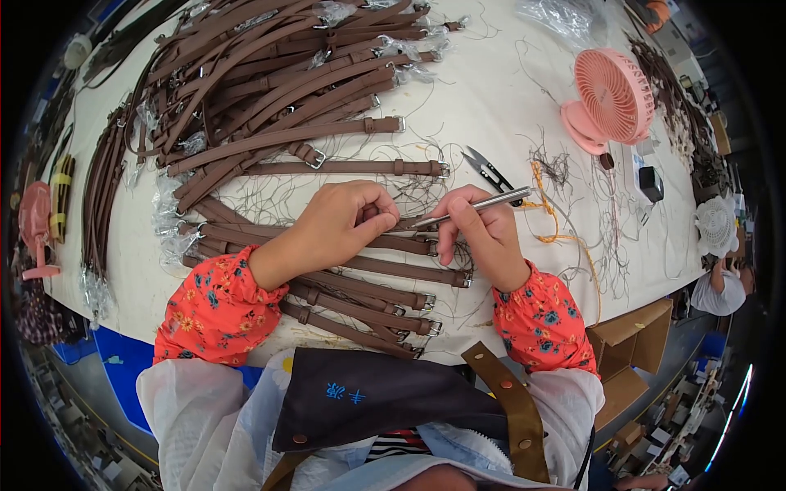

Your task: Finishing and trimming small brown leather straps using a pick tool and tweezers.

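Observation:
My right hand (483,237) grips a slim silver pen-shaped metal tool (501,199), its tip pointing left toward my other hand. My left hand (344,225) has thumb and fingers pressed together just beside that tip; what they pinch is too small or hidden to tell. Both hands are over a row of brown straps with silver buckles, one strap (407,244) passing beneath the fingertips. Loose dark thread ends (278,196) are scattered among the straps. Black thread snips (489,170) rest beyond my right hand.
A large heap of brown buckled straps (278,82) covers the far left, partly in clear plastic. A pink fan (612,96) stands at the far right. Yellow cord (557,237) and a thread tangle (553,166) lie right of my hands. An open cardboard box (630,348) sits below the table's right edge.

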`<state>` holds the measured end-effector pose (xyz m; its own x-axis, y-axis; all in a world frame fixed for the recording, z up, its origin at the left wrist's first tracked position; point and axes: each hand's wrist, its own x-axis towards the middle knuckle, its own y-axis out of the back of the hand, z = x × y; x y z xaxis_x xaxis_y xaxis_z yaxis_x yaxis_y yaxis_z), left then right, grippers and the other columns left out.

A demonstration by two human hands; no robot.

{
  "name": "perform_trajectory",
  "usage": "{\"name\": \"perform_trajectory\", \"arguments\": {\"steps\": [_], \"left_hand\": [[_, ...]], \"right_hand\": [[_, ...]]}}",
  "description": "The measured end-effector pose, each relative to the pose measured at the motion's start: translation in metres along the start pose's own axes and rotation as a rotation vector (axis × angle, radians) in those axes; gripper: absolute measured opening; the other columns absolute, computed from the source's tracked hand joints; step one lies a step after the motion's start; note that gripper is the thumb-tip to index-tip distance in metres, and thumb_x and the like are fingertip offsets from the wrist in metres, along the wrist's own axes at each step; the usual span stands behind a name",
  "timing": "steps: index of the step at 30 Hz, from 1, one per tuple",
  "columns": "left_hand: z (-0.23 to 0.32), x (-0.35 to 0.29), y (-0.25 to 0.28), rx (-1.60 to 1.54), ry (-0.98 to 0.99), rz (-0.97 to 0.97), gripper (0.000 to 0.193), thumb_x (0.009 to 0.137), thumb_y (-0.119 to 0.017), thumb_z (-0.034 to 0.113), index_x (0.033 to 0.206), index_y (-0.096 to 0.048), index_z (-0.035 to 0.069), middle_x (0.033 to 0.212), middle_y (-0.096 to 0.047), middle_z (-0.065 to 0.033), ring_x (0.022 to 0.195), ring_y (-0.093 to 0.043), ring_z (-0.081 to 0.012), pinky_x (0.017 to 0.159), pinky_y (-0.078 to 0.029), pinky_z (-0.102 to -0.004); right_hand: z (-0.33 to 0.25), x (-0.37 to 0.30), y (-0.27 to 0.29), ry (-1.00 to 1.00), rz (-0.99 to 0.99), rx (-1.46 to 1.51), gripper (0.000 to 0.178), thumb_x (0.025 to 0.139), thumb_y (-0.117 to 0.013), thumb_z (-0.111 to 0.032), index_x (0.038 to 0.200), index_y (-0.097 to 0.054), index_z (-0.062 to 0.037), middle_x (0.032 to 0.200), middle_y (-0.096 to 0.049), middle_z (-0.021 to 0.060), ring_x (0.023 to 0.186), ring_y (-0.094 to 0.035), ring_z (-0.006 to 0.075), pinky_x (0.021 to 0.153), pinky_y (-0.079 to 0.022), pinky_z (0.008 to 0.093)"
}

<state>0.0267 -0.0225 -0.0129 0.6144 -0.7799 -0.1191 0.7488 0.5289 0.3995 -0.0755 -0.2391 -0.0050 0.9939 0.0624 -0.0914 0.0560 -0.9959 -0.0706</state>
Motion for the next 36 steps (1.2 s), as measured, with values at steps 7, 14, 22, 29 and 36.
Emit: {"name": "perform_trajectory", "arguments": {"steps": [7,14,22,29,36], "left_hand": [[-0.0034,0.0008,-0.0003,-0.062,0.029,-0.024,0.008,0.092,-0.063,0.008,0.094,-0.065,0.0,0.082,-0.06,0.0039,0.069,-0.047,-0.0017,0.059,-0.04,-0.0188],[0.0005,0.0005,0.0011,-0.051,0.012,-0.033,0.008,0.092,-0.063,0.008,0.093,-0.064,0.001,0.083,-0.06,0.0039,0.068,-0.046,-0.0015,0.059,-0.039,-0.019],[0.001,0.0003,0.0011,-0.04,0.002,-0.035,0.007,0.091,-0.063,0.008,0.092,-0.064,0.001,0.084,-0.061,0.0036,0.068,-0.045,-0.0015,0.059,-0.039,-0.0192],[0.0001,0.0001,0.0012,-0.054,0.015,-0.038,0.007,0.091,-0.063,0.008,0.092,-0.064,0.001,0.086,-0.061,0.0036,0.069,-0.045,-0.0018,0.06,-0.04,-0.0194],[0.0009,-0.0001,0.0033,-0.047,0.004,-0.059,0.008,0.091,-0.064,0.01,0.091,-0.063,0.002,0.088,-0.061,0.0018,0.072,-0.048,-0.0042,0.063,-0.042,-0.0212]], "right_hand": [[0.0023,0.0009,-0.0024,-0.038,0.009,-0.021,0.031,0.104,-0.048,-0.025,0.096,-0.06,0.0026,0.065,-0.061,0.0042,0.053,-0.057,0.0086,0.051,-0.045,0.0222],[0.0011,0.001,-0.0034,-0.046,0.027,-0.034,0.03,0.103,-0.049,-0.023,0.095,-0.061,0.0025,0.065,-0.061,0.0039,0.052,-0.056,0.0083,0.05,-0.045,0.0219],[0.0004,0.0017,-0.0033,-0.039,0.024,-0.049,0.032,0.103,-0.049,-0.023,0.092,-0.062,0.0038,0.068,-0.061,0.0044,0.052,-0.057,0.0089,0.05,-0.046,0.0222],[-0.0001,0.0014,-0.0033,-0.053,0.017,-0.037,0.031,0.103,-0.049,-0.023,0.094,-0.062,0.003,0.067,-0.061,0.0041,0.052,-0.057,0.0086,0.05,-0.046,0.0221],[0.002,0.0019,-0.0037,-0.019,0.037,-0.036,0.031,0.104,-0.049,-0.025,0.096,-0.062,0.0022,0.066,-0.061,0.0042,0.052,-0.058,0.0091,0.05,-0.045,0.0223]]}}
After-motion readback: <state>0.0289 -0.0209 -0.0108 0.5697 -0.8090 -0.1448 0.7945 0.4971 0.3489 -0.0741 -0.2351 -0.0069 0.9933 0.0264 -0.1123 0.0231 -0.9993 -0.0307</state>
